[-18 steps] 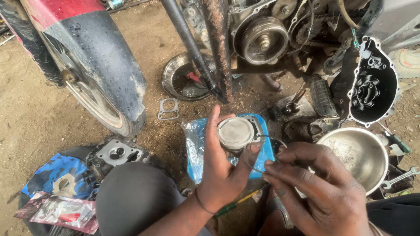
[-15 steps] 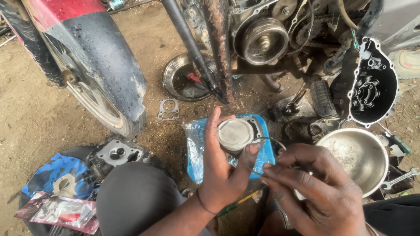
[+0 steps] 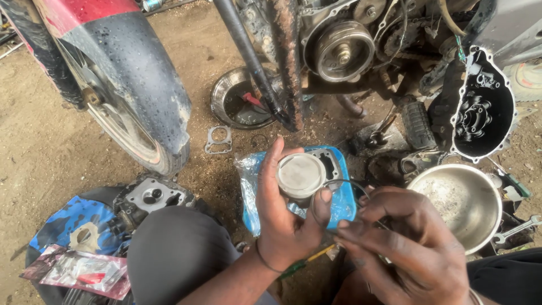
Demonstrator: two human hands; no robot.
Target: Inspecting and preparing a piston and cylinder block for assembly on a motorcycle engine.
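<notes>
My left hand (image 3: pixel 282 217) grips a round silver piston (image 3: pixel 300 174), crown facing up, between thumb and fingers. A thin metal ring (image 3: pixel 339 186) arcs around the piston's right side. My right hand (image 3: pixel 403 245) pinches that ring at its right end, fingers closed on it. Both hands hover over a blue plastic packet (image 3: pixel 344 200) lying on the dirt, above my knee (image 3: pixel 175 254).
A motorcycle front wheel and fender (image 3: pixel 130 96) stand at left. The opened engine (image 3: pixel 344 48) is ahead, a black engine cover (image 3: pixel 480 107) at right. A steel bowl (image 3: pixel 460 200), a dark oil pan (image 3: pixel 237 101), a gasket (image 3: pixel 219 139), a cylinder head (image 3: pixel 149 197) and a spanner (image 3: pixel 516 230) lie around.
The right hand has shifted slightly while working the thin ring against the piston. The left hand keeps the piston in the same place.
</notes>
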